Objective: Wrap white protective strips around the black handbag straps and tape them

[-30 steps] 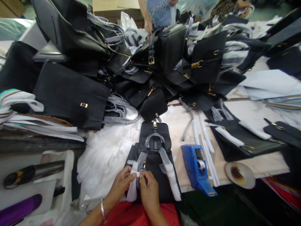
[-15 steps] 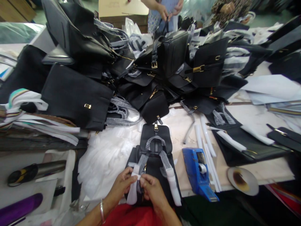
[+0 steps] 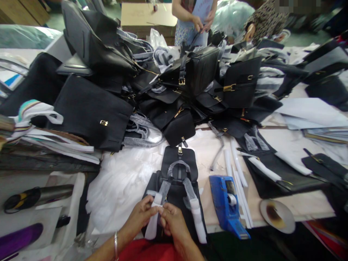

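Observation:
A small black backpack (image 3: 179, 159) lies right in front of me, its handle and straps wrapped in clear film. White foam wrap (image 3: 151, 227) surrounds the lower part of its left strap. My left hand (image 3: 143, 214) is closed on that foam from the left side. Fingertips of my right hand (image 3: 174, 221) pinch the foam's edge from the right, close to my left thumb; whether a strip of tape is between them I cannot tell. The right strap carries its own foam sleeve (image 3: 199, 223), which neither hand touches.
To the right stand a blue tape dispenser (image 3: 225, 203), white foam strips (image 3: 241, 195) and a stained round plate (image 3: 277, 216). Thin white sheets (image 3: 119, 188) pile up at left. Black bags (image 3: 92, 112) heap across the back; beyond them a person's hands (image 3: 201, 23) hold a dark strap.
The view has tilted slightly, so more of the person at the back shows. My hands stay at the left strap's foam, with only small finger movement.

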`<state>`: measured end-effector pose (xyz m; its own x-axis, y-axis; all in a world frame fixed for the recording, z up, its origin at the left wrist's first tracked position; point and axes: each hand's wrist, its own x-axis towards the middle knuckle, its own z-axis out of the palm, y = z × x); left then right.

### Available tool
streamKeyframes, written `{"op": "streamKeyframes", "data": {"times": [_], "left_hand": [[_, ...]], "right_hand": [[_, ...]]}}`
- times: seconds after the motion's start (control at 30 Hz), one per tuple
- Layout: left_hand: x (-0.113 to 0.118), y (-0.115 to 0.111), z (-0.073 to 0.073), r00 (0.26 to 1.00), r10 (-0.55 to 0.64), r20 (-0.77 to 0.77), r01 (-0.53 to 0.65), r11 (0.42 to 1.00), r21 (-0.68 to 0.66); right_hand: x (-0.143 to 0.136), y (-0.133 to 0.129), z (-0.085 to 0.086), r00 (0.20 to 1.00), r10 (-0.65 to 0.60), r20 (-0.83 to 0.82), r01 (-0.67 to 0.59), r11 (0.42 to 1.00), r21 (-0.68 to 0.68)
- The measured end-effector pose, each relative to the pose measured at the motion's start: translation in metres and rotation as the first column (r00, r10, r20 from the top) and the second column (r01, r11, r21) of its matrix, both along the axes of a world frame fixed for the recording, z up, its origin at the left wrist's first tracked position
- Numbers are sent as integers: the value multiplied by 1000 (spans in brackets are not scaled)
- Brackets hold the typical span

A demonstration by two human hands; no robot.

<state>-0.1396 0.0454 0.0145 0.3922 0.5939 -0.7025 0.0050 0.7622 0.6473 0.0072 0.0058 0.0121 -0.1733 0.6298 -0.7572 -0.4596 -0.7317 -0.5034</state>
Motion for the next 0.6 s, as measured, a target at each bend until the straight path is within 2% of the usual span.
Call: {"op": "streamKeyframes", "data": {"times": [0.17,0.33,0.6], "left_hand": [[3,2,6,1000,19,-3,-19,1000,7],[7,6,14,999,32,-11,-32,999,13],[1,0,1,998,63,19,-65,994,94]], "right_hand": [[-5,-3,-2,998,-66,-24,65,997,-36],[-8,-3,-6,997,-73,6,73,997,-25],[-4,-8,2,1000,17,18,-18,998,54]]}}
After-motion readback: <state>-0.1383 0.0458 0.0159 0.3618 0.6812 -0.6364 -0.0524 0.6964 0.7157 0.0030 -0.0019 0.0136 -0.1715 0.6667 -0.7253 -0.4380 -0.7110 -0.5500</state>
